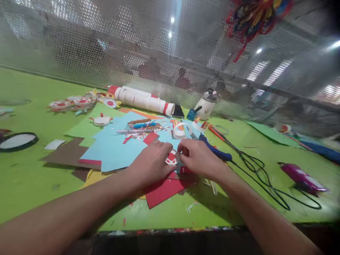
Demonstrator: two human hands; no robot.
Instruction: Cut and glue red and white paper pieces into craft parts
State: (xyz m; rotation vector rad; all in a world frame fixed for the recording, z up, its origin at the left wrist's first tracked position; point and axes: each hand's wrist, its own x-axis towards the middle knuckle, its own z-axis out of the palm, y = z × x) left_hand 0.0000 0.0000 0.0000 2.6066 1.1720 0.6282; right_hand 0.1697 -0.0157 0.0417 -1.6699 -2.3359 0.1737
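Note:
My left hand and my right hand meet over a pile of coloured paper sheets, both with fingers curled in. Between their fingertips sits a small white and red paper cut-out, pinched from both sides. Under my hands lie a light blue sheet and a red sheet. A blue-handled glue gun lies just right of my right hand.
On the green table lie a white paper roll, finished red and white paper rosettes, a black-rimmed disc, a tape ring, a white bottle, black cables and a pink tool. Perforated mesh wall behind.

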